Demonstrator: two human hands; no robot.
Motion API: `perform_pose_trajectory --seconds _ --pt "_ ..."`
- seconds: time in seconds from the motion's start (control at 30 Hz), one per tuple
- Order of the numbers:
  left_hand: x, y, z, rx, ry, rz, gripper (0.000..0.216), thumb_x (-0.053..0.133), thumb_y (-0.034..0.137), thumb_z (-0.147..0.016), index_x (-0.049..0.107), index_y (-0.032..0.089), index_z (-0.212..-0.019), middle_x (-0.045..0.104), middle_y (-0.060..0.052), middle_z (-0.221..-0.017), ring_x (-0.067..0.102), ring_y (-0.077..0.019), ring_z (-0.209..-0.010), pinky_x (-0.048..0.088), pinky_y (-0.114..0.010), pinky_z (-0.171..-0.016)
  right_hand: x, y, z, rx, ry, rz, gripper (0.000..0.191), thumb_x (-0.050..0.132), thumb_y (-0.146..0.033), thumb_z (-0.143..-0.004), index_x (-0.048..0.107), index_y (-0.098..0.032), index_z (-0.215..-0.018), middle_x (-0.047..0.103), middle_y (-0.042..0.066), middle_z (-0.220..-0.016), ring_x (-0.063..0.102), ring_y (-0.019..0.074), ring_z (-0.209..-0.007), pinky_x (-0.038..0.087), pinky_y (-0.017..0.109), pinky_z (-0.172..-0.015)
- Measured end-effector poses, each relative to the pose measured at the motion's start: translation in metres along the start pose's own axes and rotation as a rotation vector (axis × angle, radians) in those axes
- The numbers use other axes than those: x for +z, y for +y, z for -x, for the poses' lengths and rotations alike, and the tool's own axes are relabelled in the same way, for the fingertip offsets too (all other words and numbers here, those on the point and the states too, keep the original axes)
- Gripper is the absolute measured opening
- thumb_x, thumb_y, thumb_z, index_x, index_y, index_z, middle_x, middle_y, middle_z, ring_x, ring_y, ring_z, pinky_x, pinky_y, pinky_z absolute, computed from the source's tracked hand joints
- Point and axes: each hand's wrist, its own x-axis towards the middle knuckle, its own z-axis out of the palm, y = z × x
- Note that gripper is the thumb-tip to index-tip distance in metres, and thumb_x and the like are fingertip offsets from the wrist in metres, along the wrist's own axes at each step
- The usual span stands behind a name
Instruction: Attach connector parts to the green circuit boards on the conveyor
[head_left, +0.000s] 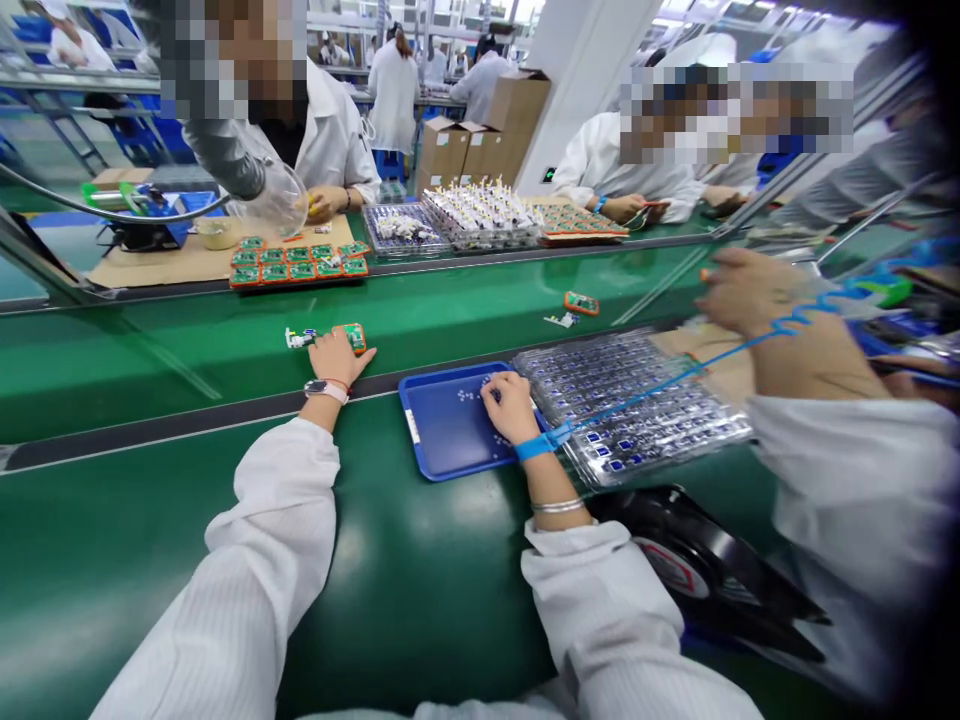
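My left hand (337, 358) rests palm down on the green conveyor belt (180, 370), its fingertips over a green circuit board with an orange edge (355, 338). A small white part (301, 338) lies just left of that hand. My right hand (506, 405) is bunched over a blue plastic tray (439, 425), with its fingertips among tiny pale parts (469, 395). I cannot tell whether those fingers pinch one. A blue wrist strap (536, 443) circles my right wrist, and a thin blue cord runs from it toward the right.
A clear tray of small blue components (630, 400) lies right of the blue tray. A co-worker's hand (750, 290) is above it. Another orange-edged board (581, 303) sits on the belt. Rows of boards (298, 262) and a black fan (712, 570) are nearby.
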Motion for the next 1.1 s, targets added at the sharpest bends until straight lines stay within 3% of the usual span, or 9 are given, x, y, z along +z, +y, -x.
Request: perform_pose_trajectory --seconds 0.1,0.23,0.43,0.63,0.83,0.97,1.1 --pt "0.004 0.005 -0.003 -0.038 0.011 -0.051 0.063 0.055 0.056 -0.076 0.046 0.005 -0.111 0.057 -0.023 -0.104 0.051 -0.0374 -0.101 0.035 -0.042 -0.083 0.001 0.001 0.001 -0.009 -0.029 0.013 0.015 0.050 -0.021 -0.079 0.061 -0.017 -0.070 0.057 0.011 -0.091 0.051 0.0253 -0.094 0.036 0.043 -0.087" --pt "0.003 -0.016 -0.010 -0.094 0.040 -0.020 0.055 0.060 0.050 -0.073 0.048 0.009 -0.108 0.059 -0.020 -0.103 0.054 -0.0353 -0.099 0.040 -0.039 -0.080 0.002 0.003 0.002 -0.040 -0.033 0.007 0.014 0.051 -0.020 -0.078 0.062 -0.017 -0.069 0.057 0.010 -0.090 0.052 0.0246 -0.094 0.037 0.042 -0.086" --pt "-0.007 -0.053 -0.004 -0.099 -0.022 0.402 0.051 0.067 0.045 -0.068 0.048 0.016 -0.106 0.064 -0.011 -0.096 0.062 -0.0257 -0.090 0.046 -0.033 -0.075 0.005 0.012 -0.001 -0.086 -0.002 0.018 0.014 0.052 -0.020 -0.077 0.062 -0.017 -0.067 0.058 0.010 -0.087 0.053 0.0252 -0.093 0.040 0.042 -0.082" --pt "-0.021 -0.065 0.043 0.129 0.032 0.693 0.049 0.070 0.045 -0.065 0.048 0.018 -0.100 0.062 -0.007 -0.103 0.061 -0.0208 -0.092 0.048 -0.032 -0.082 0.008 0.019 -0.001 -0.134 -0.009 0.041 0.015 0.051 -0.020 -0.075 0.062 -0.018 -0.064 0.055 0.012 -0.092 0.051 0.0275 -0.096 0.041 0.046 -0.084" --pt "-0.042 -0.079 0.107 0.303 -0.096 0.704 0.046 0.070 0.038 -0.066 0.048 0.018 -0.101 0.061 -0.007 -0.102 0.059 -0.0211 -0.091 0.047 -0.033 -0.083 0.009 0.023 -0.005 -0.151 0.008 0.041 0.015 0.050 -0.017 -0.071 0.057 -0.019 -0.058 0.053 0.015 -0.099 0.049 0.0306 -0.102 0.041 0.051 -0.086" --pt "-0.051 -0.086 0.144 0.408 -0.230 0.657 0.049 0.071 0.038 -0.065 0.050 0.018 -0.106 0.060 -0.008 -0.107 0.058 -0.0230 -0.096 0.046 -0.035 -0.085 0.001 -0.013 -0.004 -0.157 0.011 -0.046 0.014 0.049 -0.018 -0.074 0.055 -0.019 -0.062 0.052 0.017 -0.105 0.047 0.0328 -0.108 0.039 0.054 -0.090" --pt "-0.057 -0.088 0.170 0.593 -0.344 0.618 0.055 0.069 0.035 -0.068 0.051 0.020 -0.118 0.058 -0.009 -0.116 0.053 -0.0253 -0.106 0.041 -0.037 -0.093 0.001 -0.094 0.018 -0.292 -0.120 -0.330 0.014 0.047 -0.023 -0.083 0.055 -0.021 -0.071 0.052 0.013 -0.109 0.045 0.0270 -0.115 0.039 0.048 -0.095"
